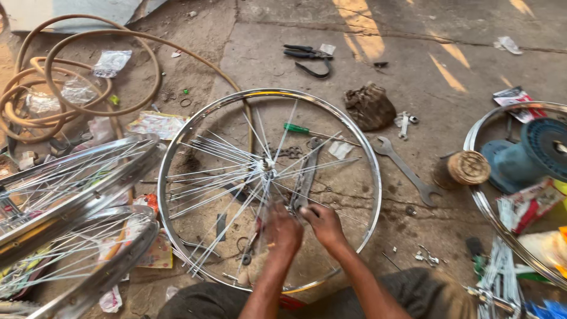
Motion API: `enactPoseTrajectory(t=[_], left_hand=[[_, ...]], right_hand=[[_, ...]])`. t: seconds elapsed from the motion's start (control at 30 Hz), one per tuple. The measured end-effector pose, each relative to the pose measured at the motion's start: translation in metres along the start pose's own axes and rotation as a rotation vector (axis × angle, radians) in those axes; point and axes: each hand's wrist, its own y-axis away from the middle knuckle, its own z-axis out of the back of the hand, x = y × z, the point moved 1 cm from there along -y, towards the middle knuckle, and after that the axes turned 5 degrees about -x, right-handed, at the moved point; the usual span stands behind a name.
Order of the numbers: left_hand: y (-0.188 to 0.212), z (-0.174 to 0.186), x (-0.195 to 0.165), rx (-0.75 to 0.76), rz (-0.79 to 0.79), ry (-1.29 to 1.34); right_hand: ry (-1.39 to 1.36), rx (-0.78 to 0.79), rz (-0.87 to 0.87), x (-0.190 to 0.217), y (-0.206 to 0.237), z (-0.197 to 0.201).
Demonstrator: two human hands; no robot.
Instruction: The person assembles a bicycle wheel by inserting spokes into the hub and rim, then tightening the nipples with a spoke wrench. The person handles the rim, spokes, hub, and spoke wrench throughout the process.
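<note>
Both hands (304,227) pinch spokes (248,201) inside the wheel rim (177,136).

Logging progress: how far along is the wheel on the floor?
Done: many spokes run from the hub to the rim. In hand: left hand and right hand work spokes inside the near rim. Left: the right and near sectors have few spokes.

a dusty, cracked concrete floor (413,59) carries everything. a bicycle wheel rim (366,153) lies flat at its middle, with a long spanner (407,171) and a brown rag (370,107) just beside it toward the right. black pliers (307,53) rest near the far edge, a coiled tan hose (71,77) in the far left corner, more spoked wheels (77,195) along the left edge.
</note>
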Motion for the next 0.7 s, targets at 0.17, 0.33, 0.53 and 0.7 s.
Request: enactPoseTrajectory(t=[0.17,0.33,0.53,0.7], left_hand=[[0.004,-0.007,0.006,0.173,0.218,0.019],[-0.001,-0.003,0.012,-0.071,0.337,0.198],[-0.005,-0.013,0.023,0.120,0.565,0.388],[-0.003,-0.023,0.025,0.052,0.364,0.659]], right_hand=[[0.189,0.135,-0.085,0.022,-0.075,-0.051],[-0.208,0.358,-0.422,0.019,-0.096,-0.080],[0.256,0.326,-0.389,0.003,-0.085,-0.040],[0.722,0.159,-0.005,-0.003,-0.072,0.028]])
